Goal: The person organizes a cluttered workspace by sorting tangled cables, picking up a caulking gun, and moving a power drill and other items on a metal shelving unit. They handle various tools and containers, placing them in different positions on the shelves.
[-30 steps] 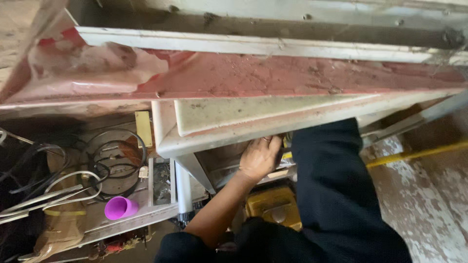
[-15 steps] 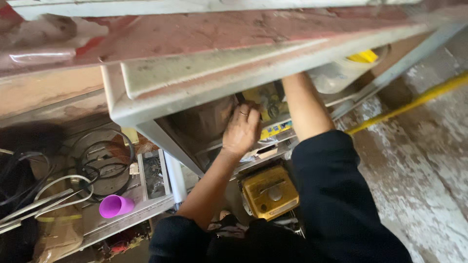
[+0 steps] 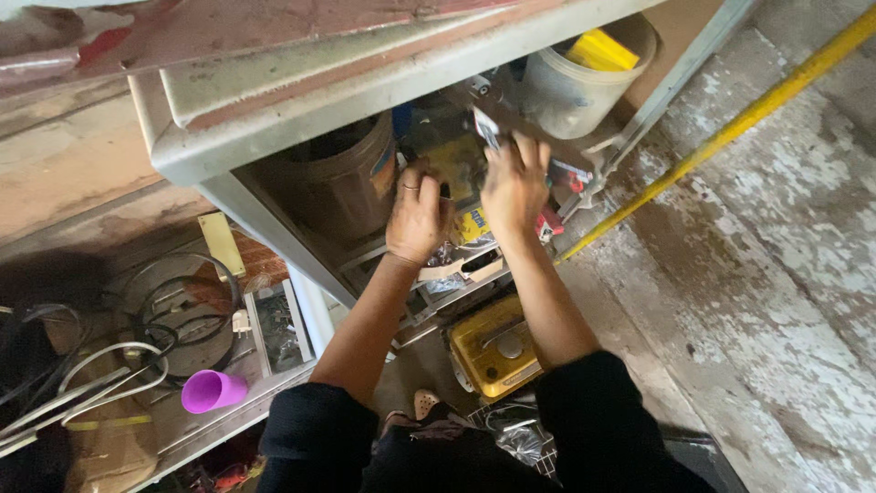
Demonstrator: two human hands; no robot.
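Your hands are both inside the shelf under the grey metal table (image 3: 365,96), among a heap of small packages. A yellow package (image 3: 470,224) lies between them, just beside your left hand (image 3: 415,219). That hand, a ring on one finger, is curled knuckles-up over the clutter; you cannot tell from here what the fingers close on. Your right hand (image 3: 513,187) lies palm-down with fingers spread and pointing into the shelf, its fingertips touching a small flat packet (image 3: 486,128) with a pale face and dark edge; whether it grips the packet cannot be told. A red package (image 3: 550,222) sits just right of that wrist. Both forearms reach up from black sleeves.

To the left in the shelf stands a brown drum (image 3: 342,183); to the right, a pale bucket (image 3: 575,87) holding something yellow. Below the shelf sits a yellow metal can (image 3: 493,347). Far left, a purple cup (image 3: 212,391) lies near coiled cables (image 3: 100,365). A yellow pipe (image 3: 730,128) crosses the concrete floor.
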